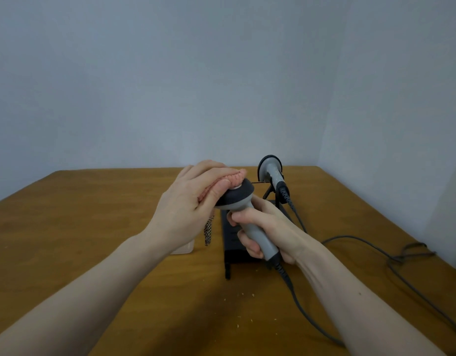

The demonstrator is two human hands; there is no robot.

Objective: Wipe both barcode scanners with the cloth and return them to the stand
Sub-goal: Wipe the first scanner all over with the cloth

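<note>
Left hand [188, 199] presses cloth [230, 179] onto right-held scanner [245, 217].

A: Which parts of the person appear above the table [93, 201]?

B: Two forearms and two hands. The left hand [188, 201] and the right hand [268, 227] are both bare: no gloves, rings or bracelets show.

A: Any sleeves?

B: None visible. Both forearms are uncovered from the wrists down to the lower edge of the view, nearer than the table's front. No watch or strap shows at either wrist.

A: Markings?

B: One small dark spot on the right forearm.
</note>
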